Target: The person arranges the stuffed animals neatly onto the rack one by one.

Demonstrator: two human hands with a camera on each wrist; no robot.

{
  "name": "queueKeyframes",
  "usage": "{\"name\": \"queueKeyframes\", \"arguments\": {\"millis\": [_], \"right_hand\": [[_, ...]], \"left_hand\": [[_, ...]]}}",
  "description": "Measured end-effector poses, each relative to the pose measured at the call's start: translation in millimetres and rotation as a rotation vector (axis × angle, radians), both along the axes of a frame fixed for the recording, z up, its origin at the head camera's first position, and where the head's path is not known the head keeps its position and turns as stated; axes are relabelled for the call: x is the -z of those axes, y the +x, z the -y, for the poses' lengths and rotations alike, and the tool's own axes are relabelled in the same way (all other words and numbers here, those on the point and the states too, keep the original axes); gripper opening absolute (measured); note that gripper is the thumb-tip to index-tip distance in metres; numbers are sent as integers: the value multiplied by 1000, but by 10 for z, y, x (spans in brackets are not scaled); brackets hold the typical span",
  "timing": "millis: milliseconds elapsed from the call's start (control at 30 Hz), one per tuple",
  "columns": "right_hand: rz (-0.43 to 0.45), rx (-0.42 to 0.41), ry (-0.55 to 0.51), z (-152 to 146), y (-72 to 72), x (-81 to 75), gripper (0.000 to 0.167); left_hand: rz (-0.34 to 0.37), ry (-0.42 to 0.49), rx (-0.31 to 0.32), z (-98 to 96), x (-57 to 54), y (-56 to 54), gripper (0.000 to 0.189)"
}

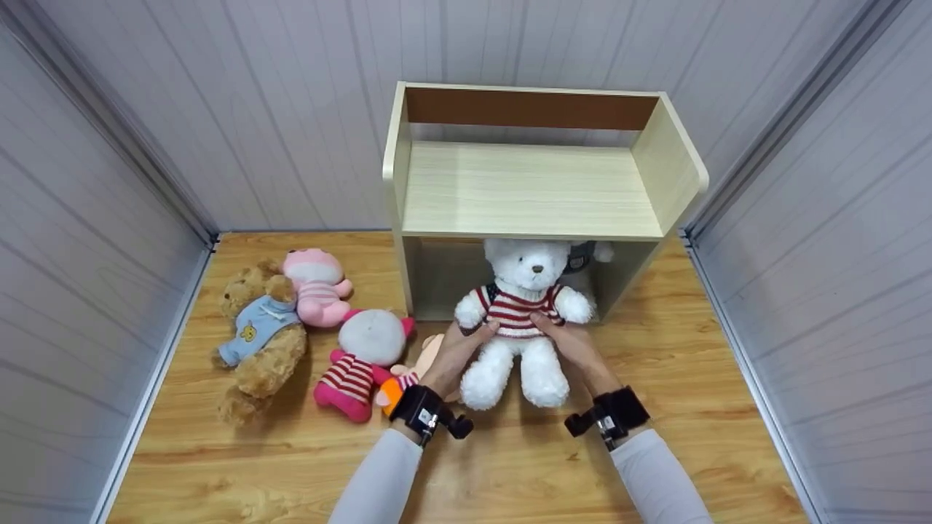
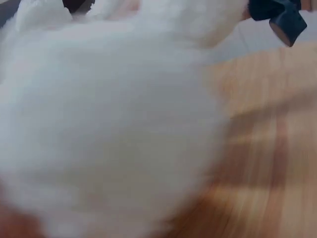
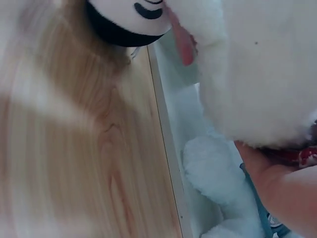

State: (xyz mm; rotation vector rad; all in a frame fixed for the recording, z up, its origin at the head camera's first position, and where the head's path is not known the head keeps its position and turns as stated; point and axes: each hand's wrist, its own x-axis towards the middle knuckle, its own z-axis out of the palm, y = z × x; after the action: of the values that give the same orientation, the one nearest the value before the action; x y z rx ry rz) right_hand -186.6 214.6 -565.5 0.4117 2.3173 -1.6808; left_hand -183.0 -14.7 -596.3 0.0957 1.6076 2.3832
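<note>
A white teddy bear (image 1: 542, 364) in a red-and-white striped sweater is held upright between both hands, at the front of the shelf's lower compartment. My left hand (image 1: 453, 358) grips its waist from the left, thumb on the sweater's hem. On the opposite side my right hand (image 1: 579, 353) holds the waist the same way. The bear's white fur (image 2: 109, 119) fills most of the left wrist view and hides the left fingers. Behind the bear, inside the compartment at right, another white plush toy (image 3: 210, 163) is partly visible.
The wooden shelf unit (image 1: 531, 189) stands against the back wall. Left of it lie a brown teddy bear (image 1: 266, 327) in a blue top, a pink plush toy (image 1: 318, 287) and a grey-headed plush toy (image 1: 371, 338). An orange-clothed doll (image 1: 393, 393) is partly hidden by the left hand.
</note>
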Motion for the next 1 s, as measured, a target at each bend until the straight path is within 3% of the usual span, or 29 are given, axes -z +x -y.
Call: {"name": "queueKeyframes", "arguments": {"millis": [167, 367, 467, 533, 700, 800, 933, 1000], "right_hand": [[-50, 43, -75, 126, -74, 22, 74], [-91, 61, -54, 264, -142, 30, 69], [-96, 65, -32, 324, -169, 23, 70], [-119, 44, -81, 361, -196, 26, 71], [-83, 4, -145, 421, -216, 45, 84], [-34, -47, -80, 440, -202, 73, 90], [-55, -146, -94, 484, -218, 130, 84], [-82, -145, -110, 518, -226, 147, 78]], "left_hand": [[21, -168, -11, 7, -17, -19, 68], [-17, -309, 5, 43, -49, -47, 61], [-41, -314, -46, 86, -51, -71, 57], [-57, -302, -82, 124, -49, -87, 54], [-57, -310, -157, 219, -26, -109, 49], [-32, -300, -204, 265, 5, -119, 50], [-21, -260, -257, 304, 66, -144, 52], [-26, -255, -266, 308, 95, -155, 53]]}}
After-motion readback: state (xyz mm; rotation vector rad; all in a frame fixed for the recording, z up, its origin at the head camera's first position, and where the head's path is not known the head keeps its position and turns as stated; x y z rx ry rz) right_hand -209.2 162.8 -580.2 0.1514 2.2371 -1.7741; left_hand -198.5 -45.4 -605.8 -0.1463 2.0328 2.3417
